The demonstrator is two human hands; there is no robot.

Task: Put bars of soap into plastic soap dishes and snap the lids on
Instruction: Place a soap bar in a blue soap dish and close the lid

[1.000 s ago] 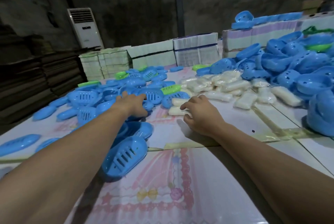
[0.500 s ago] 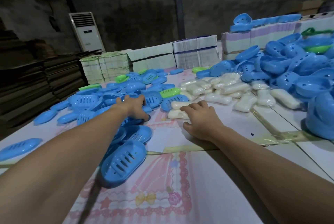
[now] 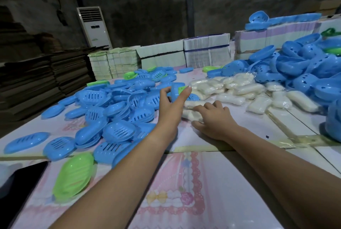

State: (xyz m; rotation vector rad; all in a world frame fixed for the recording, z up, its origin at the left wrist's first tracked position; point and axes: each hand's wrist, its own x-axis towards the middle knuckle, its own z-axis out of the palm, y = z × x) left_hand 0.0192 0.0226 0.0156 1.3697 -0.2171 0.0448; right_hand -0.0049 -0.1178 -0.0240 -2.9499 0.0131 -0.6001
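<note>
Left hand [image 3: 170, 107] is raised over the worktop [image 3: 212, 182] and I see it pinching a blue soap dish part [image 3: 174, 93] between thumb and fingers, above the heap of blue lids [image 3: 118, 110]. Right hand [image 3: 215, 120] lies flat beside it, fingers curled onto a wrapped soap bar [image 3: 191, 115] at the near edge of the soap pile [image 3: 230, 88]. 1 green lid [image 3: 73, 175] lies close to me.
</note>
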